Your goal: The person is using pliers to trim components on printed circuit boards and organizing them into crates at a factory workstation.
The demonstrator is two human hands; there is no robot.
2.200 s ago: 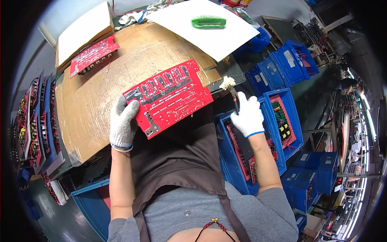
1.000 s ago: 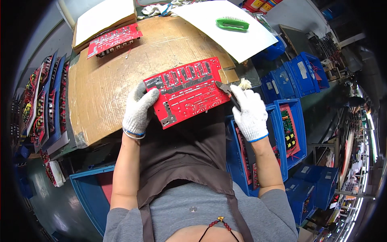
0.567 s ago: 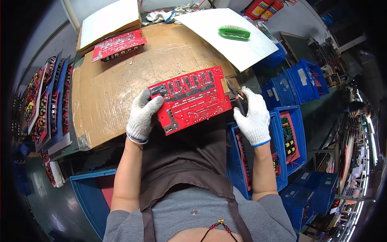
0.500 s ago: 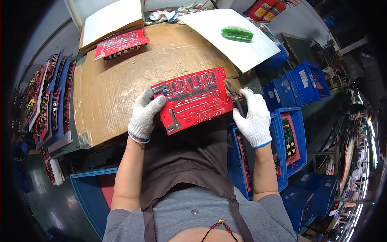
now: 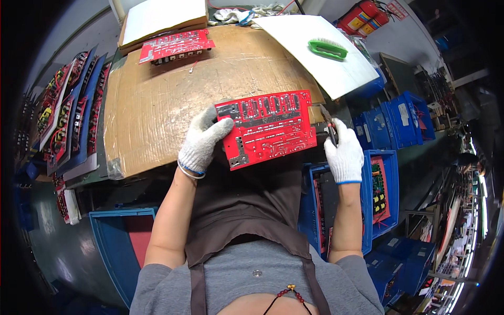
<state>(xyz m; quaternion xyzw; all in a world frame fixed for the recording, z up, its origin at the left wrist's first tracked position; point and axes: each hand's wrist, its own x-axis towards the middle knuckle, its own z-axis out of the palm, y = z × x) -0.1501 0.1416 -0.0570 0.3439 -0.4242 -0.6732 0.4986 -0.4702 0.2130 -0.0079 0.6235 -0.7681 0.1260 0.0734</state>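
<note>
I am looking down at a workbench covered by a sheet of brown cardboard (image 5: 173,100), in a crowded workshop with blue crates on the floor.

Nearest to me, both forearms rise from the lower edge over a dark apron. My left hand (image 5: 202,142), in a white knit glove with a blue cuff, is closed on the left edge of a red circuit board (image 5: 269,127), thumb lying on top and fingers tucked beneath it, out of sight. The board rests tilted at the near edge of the cardboard, solder side up, spanning the gap between my two hands.

My right hand (image 5: 344,155), gloved the same way, sits just beside the board's right edge, fist curled around a small dark hand tool (image 5: 328,125) whose tip points up and away from the knuckles, touching or nearly touching the board's corner; I cannot tell which. The tool's handle is hidden inside the glove.

Below and to the right of that hand, a blue crate (image 5: 378,194) holds more boards standing on edge.

Beyond the left hand, a second red circuit board (image 5: 176,46) lies near the far side of the cardboard, with a white-topped box (image 5: 163,16) behind it. Beyond the right hand lies a white sheet (image 5: 320,50) carrying a green brush (image 5: 327,49). Far left of the left hand, racks of boards (image 5: 65,110) are stretched and blurred by the lens.
</note>
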